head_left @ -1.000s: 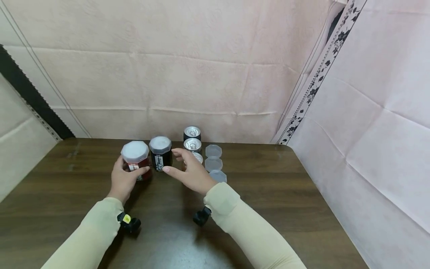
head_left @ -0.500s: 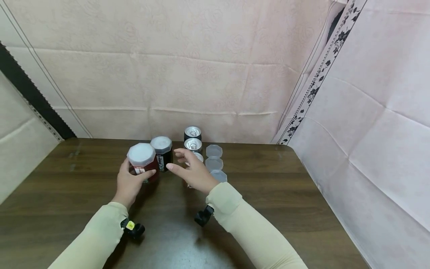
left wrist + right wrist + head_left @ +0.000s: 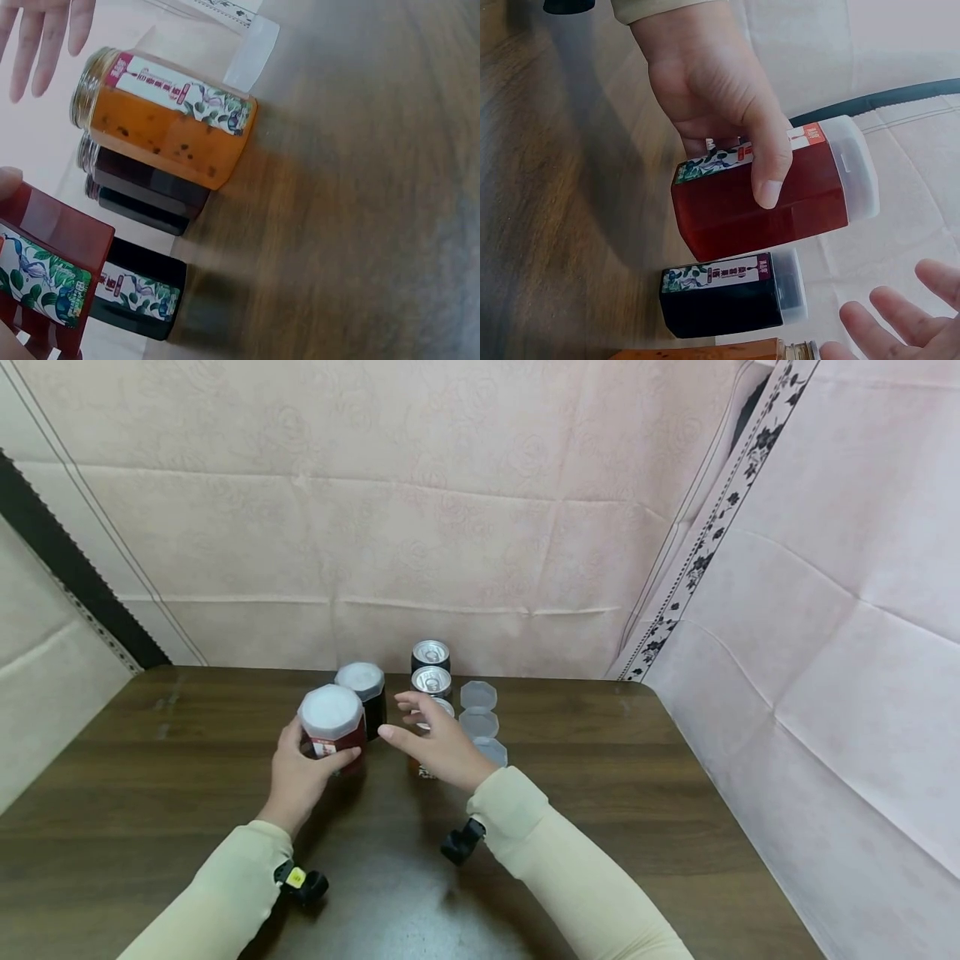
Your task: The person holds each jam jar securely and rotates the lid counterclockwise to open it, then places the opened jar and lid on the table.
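Observation:
In the head view my left hand (image 3: 296, 781) grips an octagonal jar of dark red contents (image 3: 765, 206), its thumb across the labelled side. A frosted white cap (image 3: 330, 712) covers the jar. Whether the jar's base touches the table I cannot tell. Just behind it stands a similar black jar (image 3: 716, 300), also capped. My right hand (image 3: 442, 747) hovers with spread fingers to the right of both, holding nothing. Near that hand an orange jar (image 3: 165, 135) heads a row of three; its metal top is partly hidden by my fingers in the head view.
Two dark jars with bare silver tops (image 3: 431, 653) stand behind the orange one. To their right lies a column of three frosted plastic caps (image 3: 477, 696). Pale cloth (image 3: 450, 543) hangs behind the brown wooden table (image 3: 570, 793).
My left hand has carried the red jar right and slightly nearer, so it now partly covers the black jar in the head view. My right hand has drifted slightly right, away from the black jar.

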